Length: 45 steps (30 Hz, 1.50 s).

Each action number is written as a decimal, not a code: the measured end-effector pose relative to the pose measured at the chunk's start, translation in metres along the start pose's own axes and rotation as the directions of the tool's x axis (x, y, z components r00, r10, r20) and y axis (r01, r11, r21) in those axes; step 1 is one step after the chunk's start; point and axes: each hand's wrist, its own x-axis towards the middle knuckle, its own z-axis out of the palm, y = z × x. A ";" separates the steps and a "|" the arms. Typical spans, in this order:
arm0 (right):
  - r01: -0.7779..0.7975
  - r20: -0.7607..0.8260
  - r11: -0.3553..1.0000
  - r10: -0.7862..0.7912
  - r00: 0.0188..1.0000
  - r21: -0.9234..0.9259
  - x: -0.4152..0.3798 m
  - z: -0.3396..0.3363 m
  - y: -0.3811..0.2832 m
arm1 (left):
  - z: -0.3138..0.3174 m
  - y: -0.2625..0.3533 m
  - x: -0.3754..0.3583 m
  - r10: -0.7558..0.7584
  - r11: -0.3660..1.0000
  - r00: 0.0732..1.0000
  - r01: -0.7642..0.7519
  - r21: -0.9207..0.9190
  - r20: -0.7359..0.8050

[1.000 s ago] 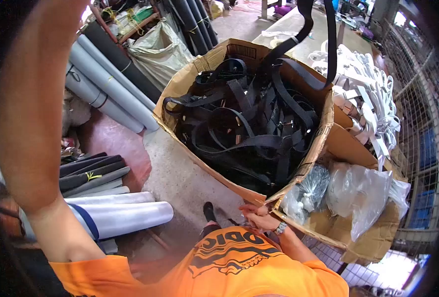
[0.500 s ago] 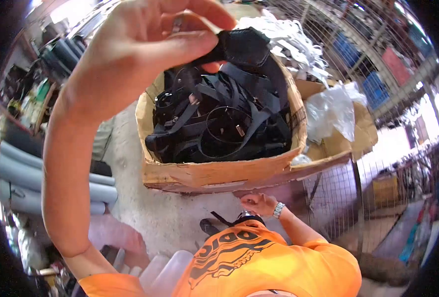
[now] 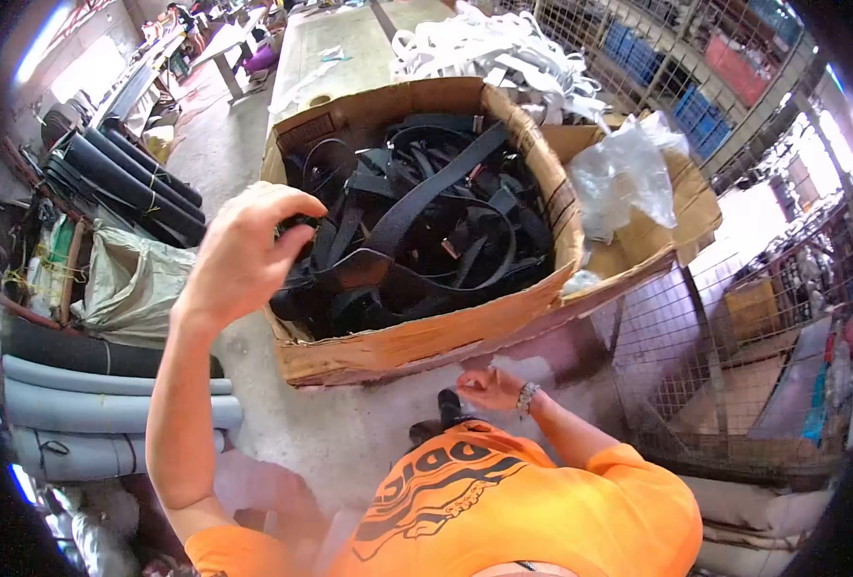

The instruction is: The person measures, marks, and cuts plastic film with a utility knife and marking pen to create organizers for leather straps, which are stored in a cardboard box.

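Observation:
At the left rim of a cardboard box (image 3: 426, 348), my left hand (image 3: 243, 245) is closed on a black strap (image 3: 296, 223), pinched between thumb and fingers. The held end is mostly hidden by the fingers. A tangled heap of black straps (image 3: 426, 216) with small metal fittings fills the box, and one wide strap (image 3: 445, 183) arcs over the top of the heap. Low in front of my body, below the box's near side, is my right hand (image 3: 492, 389), its fingers curled in and nothing visible in them. A metal wristwatch (image 3: 527, 396) is on that wrist.
Beside the box on the right, another carton (image 3: 691, 207) holds clear plastic bags (image 3: 628, 183). White straps (image 3: 503, 62) are piled on the table (image 3: 340, 43) behind. Wire mesh (image 3: 676, 356) stands to the right; grey rolls (image 3: 118, 409) and dark rolls (image 3: 128, 178) lie left.
My left hand has come down and back from above the box to its left rim, still holding black strap material. The right hand stays low near my body.

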 end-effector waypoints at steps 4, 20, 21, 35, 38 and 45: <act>-0.010 0.064 1.000 0.010 0.998 0.000 0.029 0.011 -0.016 | -0.033 -0.014 -0.013 -0.086 0.996 0.994 0.084 -0.041 -0.065; -0.082 0.192 0.996 0.077 0.978 0.023 0.127 0.142 -0.176 | -0.098 -0.203 -0.226 -0.161 0.967 0.984 0.142 -0.212 -0.075; -0.061 0.132 0.997 0.053 0.990 0.055 0.139 0.166 -0.192 | -0.088 -0.231 -0.261 -0.170 0.954 0.984 0.151 -0.258 -0.054; 0.081 -0.170 0.922 -0.016 0.985 0.379 0.314 0.260 -0.391 | 0.035 -0.316 -0.525 -0.634 -0.060 0.564 0.646 -0.761 0.529; 0.152 -0.232 0.870 -0.045 0.972 0.468 0.354 0.266 -0.415 | 0.027 -0.347 -0.481 -0.566 0.037 0.666 0.609 -0.792 0.486; 0.308 -0.425 0.850 -0.111 0.898 0.427 0.445 0.255 -0.454 | 0.018 -0.435 -0.401 -0.531 0.055 0.782 0.417 -0.907 0.327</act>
